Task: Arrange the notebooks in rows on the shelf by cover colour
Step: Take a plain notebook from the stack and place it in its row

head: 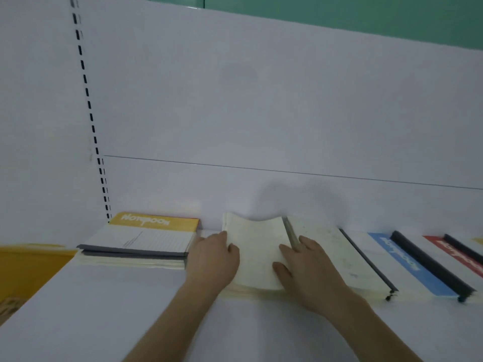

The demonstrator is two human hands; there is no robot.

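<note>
Yellow notebook stack (146, 239) already placed far left on the shelf (104, 309). Left hand (213, 259) and right hand (304, 273), fingers straight, press the open notebook (257, 254) mid-shelf. Blue notebook (407, 262) and red notebook (460, 254) lie right; sorting looks partly done.

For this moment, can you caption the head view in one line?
Both hands, left and right, rest on a pale notebook stack on the white shelf, between yellow-banded and blue-banded notebooks.
</note>
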